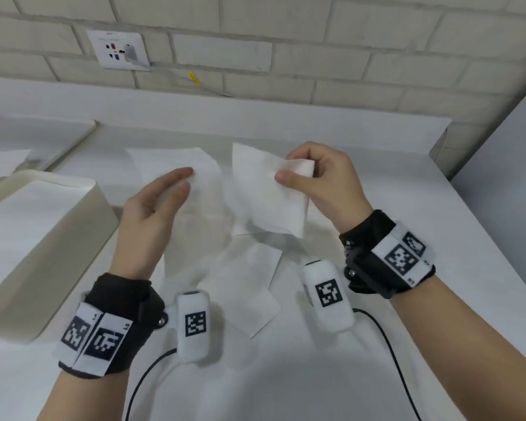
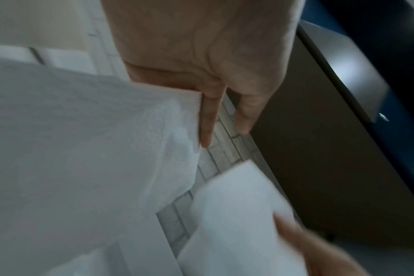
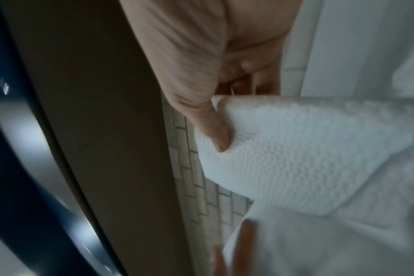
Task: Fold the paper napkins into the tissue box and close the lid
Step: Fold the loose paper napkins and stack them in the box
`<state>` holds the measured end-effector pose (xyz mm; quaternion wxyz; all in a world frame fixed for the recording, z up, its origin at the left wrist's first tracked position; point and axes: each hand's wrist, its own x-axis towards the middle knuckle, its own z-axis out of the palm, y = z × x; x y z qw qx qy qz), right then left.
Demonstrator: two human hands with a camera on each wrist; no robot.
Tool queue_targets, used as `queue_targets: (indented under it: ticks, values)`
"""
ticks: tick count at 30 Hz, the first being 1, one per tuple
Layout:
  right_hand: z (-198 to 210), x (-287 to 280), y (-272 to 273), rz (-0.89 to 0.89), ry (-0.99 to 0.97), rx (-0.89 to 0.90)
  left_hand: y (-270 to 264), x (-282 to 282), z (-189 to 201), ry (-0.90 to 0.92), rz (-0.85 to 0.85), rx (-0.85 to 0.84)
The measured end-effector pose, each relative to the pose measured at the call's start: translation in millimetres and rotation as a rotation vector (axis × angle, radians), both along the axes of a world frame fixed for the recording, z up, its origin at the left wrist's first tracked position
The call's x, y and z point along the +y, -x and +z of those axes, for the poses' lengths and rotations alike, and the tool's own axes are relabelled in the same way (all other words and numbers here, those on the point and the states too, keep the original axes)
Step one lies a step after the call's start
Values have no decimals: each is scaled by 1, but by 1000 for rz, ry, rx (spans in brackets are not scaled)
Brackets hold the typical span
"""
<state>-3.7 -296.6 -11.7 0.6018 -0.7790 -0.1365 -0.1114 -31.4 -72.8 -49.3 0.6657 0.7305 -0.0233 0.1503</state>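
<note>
The white counter (image 1: 377, 344) fills most of the head view, running up to a brick wall (image 1: 286, 28) at 12 o'clock with a power socket plate (image 1: 117, 49) at about 11 o'clock. At 9 o'clock the cream tissue box (image 1: 52, 235) stands open on the counter with white paper lying inside it, and beyond it, toward 10 o'clock, its lid (image 1: 40, 138) lies apart near the wall. Loose napkins (image 1: 243, 293) are strewn flat over the middle of the counter, below both hands. One napkin (image 1: 268, 196) is lifted off the surface just right of centre, hanging between the two hands. The right hand (image 1: 319, 177), at roughly 1 o'clock, pinches the napkin's upper corner, which is bent over: its thumb (image 3: 215, 134) presses on the embossed sheet while the curled fingers back it from behind. The left hand (image 1: 155, 205), just left of centre, has its fingers (image 2: 208, 121) straight and close together, laid along the edge of a white sheet; whether it actually grips that sheet cannot be told. Both wrists carry black bands with printed square markers (image 1: 403, 258), and thin black cables (image 1: 386, 344) trail toward 6 o'clock.
</note>
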Motion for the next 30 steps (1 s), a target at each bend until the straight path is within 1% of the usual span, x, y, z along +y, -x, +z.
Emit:
queue_targets:
  ticks: [2,3,5,6,8,10,12,14,15,17,20,22,26,30]
  values:
    - [8,8,5,66,-213,20,4,-11,6,-25,-83,-2]
    - [9,11,7,80,-267,28,6,-17,9,3,-136,21]
    - [7,18,9,71,-303,36,10,-27,12,100,-260,89]
    - [5,20,10,59,-303,41,12,-30,13,141,-287,123]
    - [-1,21,10,24,-279,60,13,-34,13,164,-264,132]
    - [-5,18,10,15,-180,57,12,-34,11,147,-224,128]
    - [-9,14,11,56,12,5,9,-31,10,144,-198,134]
    - [-11,11,13,69,214,-115,7,-30,9,143,-195,136]
    - [-13,11,14,65,255,-180,6,-29,7,151,-204,139]
    - [-11,13,17,44,201,-224,6,-28,5,189,-248,161]
    - [-8,15,19,-15,-27,-161,9,-31,5,183,-332,164]
    - [-5,14,19,-32,-124,-135,12,-35,7,167,-376,163]
    - [-3,10,18,-87,-156,-158,9,-34,3,58,-332,152]
    - [1,3,16,-127,-270,-166,3,-27,-5,-100,-199,114]
